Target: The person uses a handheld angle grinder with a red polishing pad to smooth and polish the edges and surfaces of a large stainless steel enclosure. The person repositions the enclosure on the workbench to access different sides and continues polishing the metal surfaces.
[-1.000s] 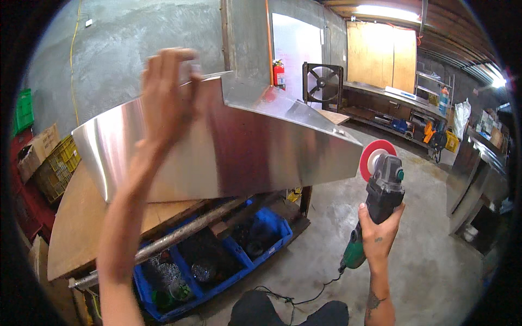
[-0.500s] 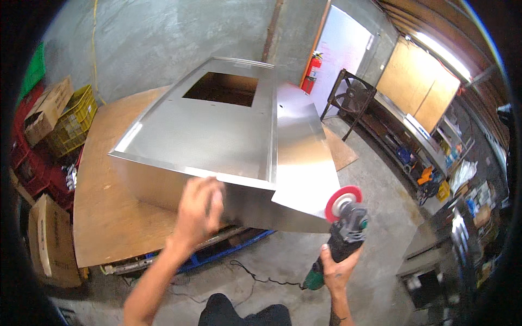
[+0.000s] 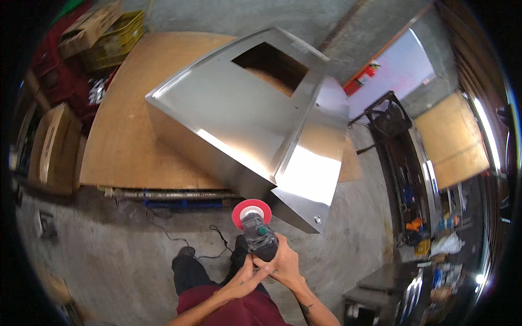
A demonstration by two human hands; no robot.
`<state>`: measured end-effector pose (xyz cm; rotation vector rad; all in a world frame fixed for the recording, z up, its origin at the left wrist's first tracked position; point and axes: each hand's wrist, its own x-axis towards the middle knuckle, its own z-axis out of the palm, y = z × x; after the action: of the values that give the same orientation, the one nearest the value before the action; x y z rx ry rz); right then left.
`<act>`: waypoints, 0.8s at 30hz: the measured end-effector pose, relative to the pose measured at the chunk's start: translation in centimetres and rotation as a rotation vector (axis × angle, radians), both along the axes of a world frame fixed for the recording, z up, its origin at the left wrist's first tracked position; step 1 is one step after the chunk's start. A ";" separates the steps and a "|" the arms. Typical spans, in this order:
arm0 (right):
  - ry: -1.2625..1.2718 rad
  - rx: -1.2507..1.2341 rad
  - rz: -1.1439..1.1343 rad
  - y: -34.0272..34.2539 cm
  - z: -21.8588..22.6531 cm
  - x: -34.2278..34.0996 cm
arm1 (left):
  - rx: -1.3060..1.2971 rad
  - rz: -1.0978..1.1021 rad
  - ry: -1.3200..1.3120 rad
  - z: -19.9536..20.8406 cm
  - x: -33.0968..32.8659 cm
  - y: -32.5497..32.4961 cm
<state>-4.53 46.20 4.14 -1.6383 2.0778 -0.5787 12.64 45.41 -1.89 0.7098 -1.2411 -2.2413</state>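
Item: handheld angle grinder with dark grey and green body and a round red disc [image 3: 252, 213], held low in the centre of the head view, above the person's legs and the bare concrete floor [image 3: 109, 261]. Grip: both hands closed on the tool body; the right hand [image 3: 283, 264] wraps the rear of the housing from the right, the left hand [image 3: 247, 274] closes over it from the left and below, fingers meeting at the tool. Long axis of the grinder: runs from the hands up and slightly left, disc end farthest from the body, disc face turned toward the camera. Item: large folded hood of brushed stainless sheet with a rectangular cut-out in its top face [image 3: 244, 114], resting on a wide plywood tabletop [image 3: 119, 136], its sloped right panel overhanging the table edge. Key relation: the lowest corner of that overhanging panel lies up and to the right of the disc, near it but apart; no contact shows. The right hand sits on the side nearer that corner. Surroundings: a black cable [image 3: 185, 242] trails across the floor left of the legs; a cardboard box [image 3: 51, 146] stands at the left; yellow crates [image 3: 114, 38] at upper left; a red fire extinguisher [image 3: 361, 81] against the far wall.
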 end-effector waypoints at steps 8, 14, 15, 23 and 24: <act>0.082 0.109 0.313 -1.0 -0.7 -6.0 | 0.145 0.380 -0.014 -2.0 -8.3 2.7; 0.101 0.074 0.358 -2.3 -0.1 -8.7 | 0.004 0.517 -0.026 -2.8 -12.4 2.0; 0.103 0.079 0.365 -2.5 0.0 -8.8 | 0.004 0.526 -0.033 -3.0 -12.6 1.8; 0.120 0.079 0.389 -4.2 0.6 -9.1 | -0.040 0.615 -0.133 -0.4 -13.0 0.4; 0.119 0.097 0.389 -4.3 0.6 -9.1 | -0.042 0.617 -0.138 -0.7 -13.0 0.3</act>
<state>-13.59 41.88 4.72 -1.9885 1.7614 -0.2518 -0.36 45.71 -2.63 1.0743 -0.9523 -1.6768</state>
